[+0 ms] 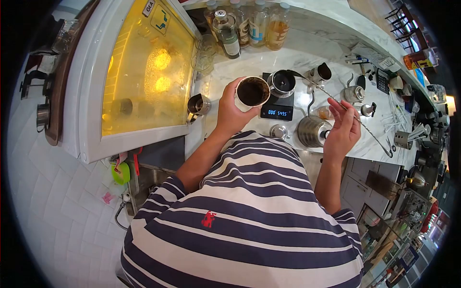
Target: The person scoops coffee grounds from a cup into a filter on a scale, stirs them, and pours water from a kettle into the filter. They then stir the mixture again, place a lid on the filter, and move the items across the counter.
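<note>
I see the left hand (231, 113) with its grip closed around a white round cup (243, 102), whose inside is covered with dark brown matter. The cup is raised above the white marbled bench (297, 52), just left of a black flat scale (265, 113) with blue lit digits.

On this scale stands a round vessel (282, 82) with dark content. The right hand (343, 126) has its grip closed on a long, thin, twisted metal stirring spoon (375, 136), held slanting over the bench. Its dark end is near the vessel; I cannot tell whether they touch.

Below the spoon, I find a silver metal kettle (309, 132) on the bench, close to the right hand. A silver metal pitcher (203, 106) stands left of the left hand, beside a glass-doored cabinet (144, 103) lit in yellow. Several bottles (277, 30) stand at the back.
</note>
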